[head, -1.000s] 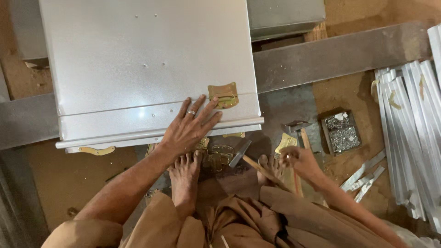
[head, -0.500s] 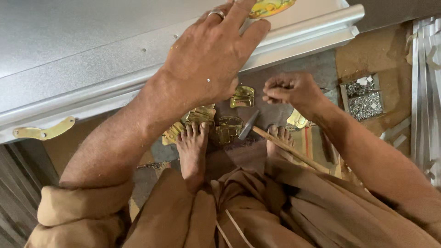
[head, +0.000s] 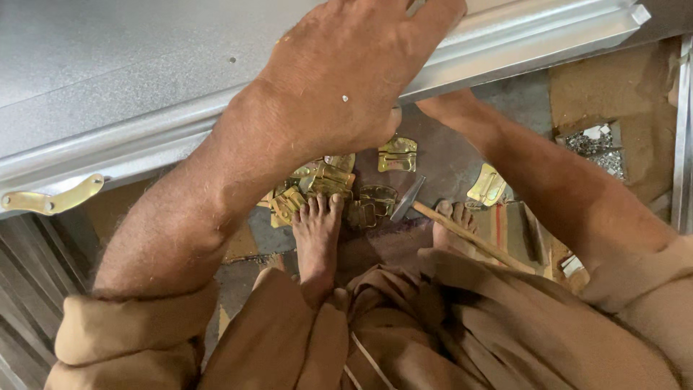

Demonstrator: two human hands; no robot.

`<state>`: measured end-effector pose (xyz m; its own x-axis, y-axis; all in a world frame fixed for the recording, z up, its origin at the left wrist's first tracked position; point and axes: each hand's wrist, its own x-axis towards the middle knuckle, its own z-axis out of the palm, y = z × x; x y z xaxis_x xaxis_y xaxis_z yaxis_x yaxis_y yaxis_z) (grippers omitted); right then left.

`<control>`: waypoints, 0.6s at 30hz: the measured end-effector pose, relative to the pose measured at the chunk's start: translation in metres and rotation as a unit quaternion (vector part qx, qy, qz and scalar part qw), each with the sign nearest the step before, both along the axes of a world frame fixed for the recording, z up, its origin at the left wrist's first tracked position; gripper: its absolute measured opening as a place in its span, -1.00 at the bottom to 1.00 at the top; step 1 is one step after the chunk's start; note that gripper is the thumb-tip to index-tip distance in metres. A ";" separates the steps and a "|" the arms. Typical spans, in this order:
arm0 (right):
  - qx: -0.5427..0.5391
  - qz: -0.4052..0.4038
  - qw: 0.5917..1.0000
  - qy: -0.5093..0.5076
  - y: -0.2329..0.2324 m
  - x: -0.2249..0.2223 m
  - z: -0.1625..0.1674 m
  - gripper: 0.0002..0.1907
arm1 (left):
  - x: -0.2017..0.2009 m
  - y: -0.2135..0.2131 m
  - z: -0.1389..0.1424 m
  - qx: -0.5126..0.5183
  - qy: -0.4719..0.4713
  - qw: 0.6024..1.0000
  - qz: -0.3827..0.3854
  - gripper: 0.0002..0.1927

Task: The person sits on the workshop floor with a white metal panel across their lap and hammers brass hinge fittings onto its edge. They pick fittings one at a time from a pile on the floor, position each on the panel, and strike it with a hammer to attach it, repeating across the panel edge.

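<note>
Left hand (head: 354,79) lies flat, fingers spread, on the metal box (head: 130,79), apparently steadying it. Right hand is hidden under the box's near rim; grip can't tell. Brass hinges (head: 328,188) and hammer (head: 433,213) lie by the feet.

The left hand (head: 354,72) now fills more of the view, spread flat over the grey metal box (head: 108,79) toward twelve o'clock. The right hand, half a second ago pinching above the brass hinges (head: 332,184), is now hidden under the box's rim at one o'clock.
</note>
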<state>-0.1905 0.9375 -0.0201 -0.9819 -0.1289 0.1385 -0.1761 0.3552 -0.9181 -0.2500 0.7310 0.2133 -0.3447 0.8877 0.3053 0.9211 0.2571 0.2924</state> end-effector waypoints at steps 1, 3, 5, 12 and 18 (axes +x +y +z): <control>0.009 -0.001 1.000 0.001 -0.001 -0.001 -0.004 -0.67 | 0.000 -0.001 0.002 0.002 -0.006 1.000 -0.002 -0.26; 0.029 -0.003 1.000 0.006 -0.002 0.000 -0.010 -0.67 | 0.000 -0.003 0.003 0.017 -0.005 1.000 0.001 -0.25; 0.047 0.006 0.998 0.036 -0.004 0.002 -0.016 -0.63 | 0.001 -0.004 0.003 0.024 -0.014 1.000 -0.005 -0.24; 0.104 -0.019 0.993 0.044 0.010 0.008 -0.025 -0.67 | -0.003 -0.005 0.003 -0.090 -0.064 0.994 -0.001 -0.33; 0.366 -0.014 0.924 0.114 0.053 0.086 -0.014 -0.57 | 0.039 -0.005 -0.047 -0.088 0.031 0.995 0.042 -0.29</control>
<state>-0.1040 0.9908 -0.0337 -0.9426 -0.2449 0.2271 -0.3162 0.8731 -0.3711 -0.2115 0.7260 0.1662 -0.4061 0.8980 0.1697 0.9086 0.3769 0.1798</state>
